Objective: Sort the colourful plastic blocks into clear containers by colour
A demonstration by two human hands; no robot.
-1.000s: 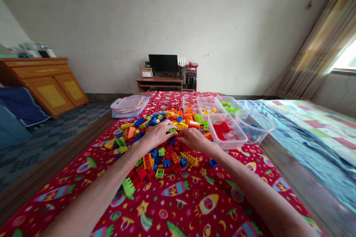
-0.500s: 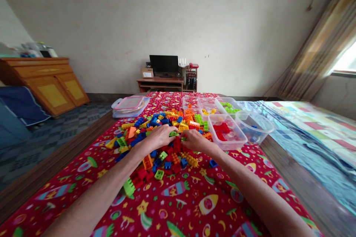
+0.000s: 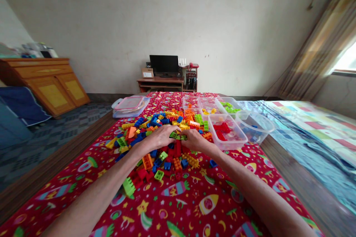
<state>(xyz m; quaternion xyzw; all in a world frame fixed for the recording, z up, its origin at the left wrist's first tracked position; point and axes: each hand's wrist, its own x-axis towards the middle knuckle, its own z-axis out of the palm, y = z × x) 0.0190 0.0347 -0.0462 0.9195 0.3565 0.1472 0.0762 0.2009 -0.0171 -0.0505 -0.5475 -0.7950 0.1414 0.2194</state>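
Observation:
My left hand point(image 3: 164, 136) is closed round a green toy building brick point(image 3: 173, 135) above the middle of a mixed pile of bricks. Close beside it, the fingers of my right hand point(image 3: 194, 139) pinch a smaller green brick point(image 3: 183, 137). The fingertips of both hands nearly meet, and whether the two green bricks touch I cannot tell. Below the hands lie a red brick point(image 3: 177, 149), an orange brick point(image 3: 147, 162), a yellow brick point(image 3: 191, 160) and several blue ones. A loose green brick point(image 3: 159, 175) rests at the pile's near edge.
Right of the pile stand clear plastic boxes: one with red bricks point(image 3: 243, 140), one with green pieces point(image 3: 236, 103), one with a few yellow pieces point(image 3: 204, 100). A round tub point(image 3: 267, 129) holds blue pieces. Stacked lids point(image 3: 130, 103) lie at the back left on the red patterned cloth point(image 3: 178, 207).
My hands have come closer together, with the left fingers reaching further right. The green brick in my left hand has turned slightly. A few bricks beneath have shifted a little.

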